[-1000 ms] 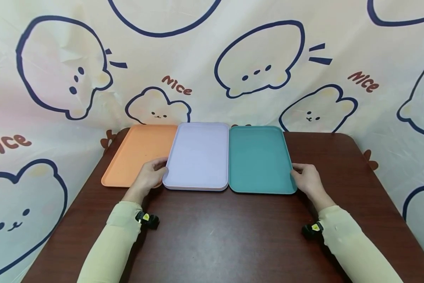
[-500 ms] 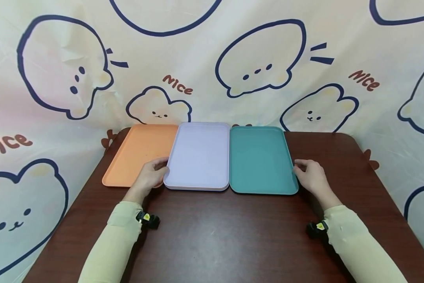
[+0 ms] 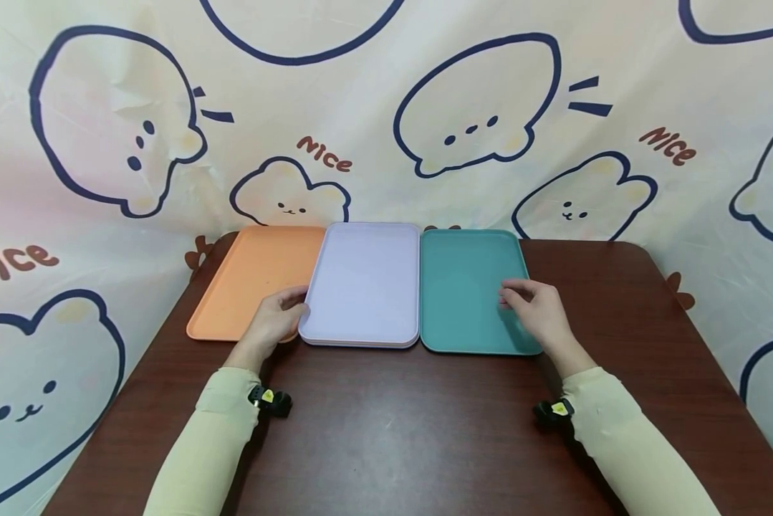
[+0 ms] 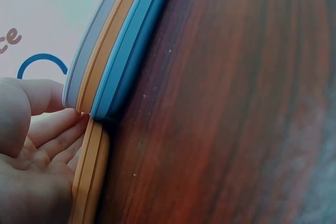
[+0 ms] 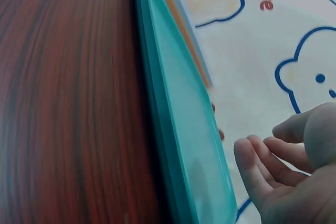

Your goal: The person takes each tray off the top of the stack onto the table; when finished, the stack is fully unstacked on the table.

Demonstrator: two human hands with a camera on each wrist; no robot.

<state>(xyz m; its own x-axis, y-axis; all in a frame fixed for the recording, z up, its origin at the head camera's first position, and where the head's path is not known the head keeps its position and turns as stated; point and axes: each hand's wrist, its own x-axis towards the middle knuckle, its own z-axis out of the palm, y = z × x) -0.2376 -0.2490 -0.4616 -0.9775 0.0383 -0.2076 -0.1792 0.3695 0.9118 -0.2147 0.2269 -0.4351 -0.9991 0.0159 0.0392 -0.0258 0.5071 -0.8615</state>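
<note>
Hovering over the teal rectangular plastic-looking tray (image 3: pixel 460 304), just right of the lavender-topped stack of rectangular trays (image 3: pixel 363 283), the right hand (image 3: pixel 539 314) holds nothing, fingers loosely bent. It is the nearer hand; the tray lies below, its long axis seemingly running away from the person. The left hand (image 3: pixel 271 319) touches the stack's left edge; whether it pinches is unclear. Counted: three stacked rims (image 4: pixel 105 51), one teal tray, one flat orange rectangular tray (image 3: pixel 257 279) left of the stack.

Tabletop (image 3: pixel 386 430), far edge: one orange tray (image 3: pixel 257 279), one three-tray stack (image 3: pixel 363 287), one teal tray (image 3: pixel 463 294); five total. One left hand (image 3: pixel 273 319), one right hand (image 3: pixel 542 312).
</note>
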